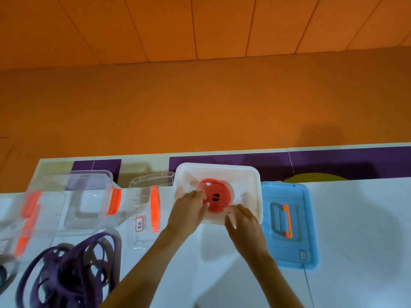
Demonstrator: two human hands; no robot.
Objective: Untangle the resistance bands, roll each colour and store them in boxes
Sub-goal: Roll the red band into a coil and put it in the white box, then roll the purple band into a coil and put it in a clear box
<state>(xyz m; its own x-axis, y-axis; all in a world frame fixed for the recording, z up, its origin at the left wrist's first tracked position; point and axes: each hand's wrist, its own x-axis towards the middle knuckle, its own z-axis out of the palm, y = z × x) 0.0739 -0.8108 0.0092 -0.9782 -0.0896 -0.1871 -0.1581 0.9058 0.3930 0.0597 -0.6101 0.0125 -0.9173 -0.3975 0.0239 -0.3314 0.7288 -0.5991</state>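
Purple bands lie tangled left of the white box, nearer us | red roll sits inside that box; our left hand grips its edge, right hand touches it, fingers loose | step: storing red | next: we let go gently, keeping it coiled.

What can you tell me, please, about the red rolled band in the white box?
The red rubber resistance band is wound into a flat coil with a dark hole at its centre; its outer end loops loose at top left. It lies inside the white plastic box. The left hand pinches its left edge; the right hand reaches its lower right edge, contact unclear.
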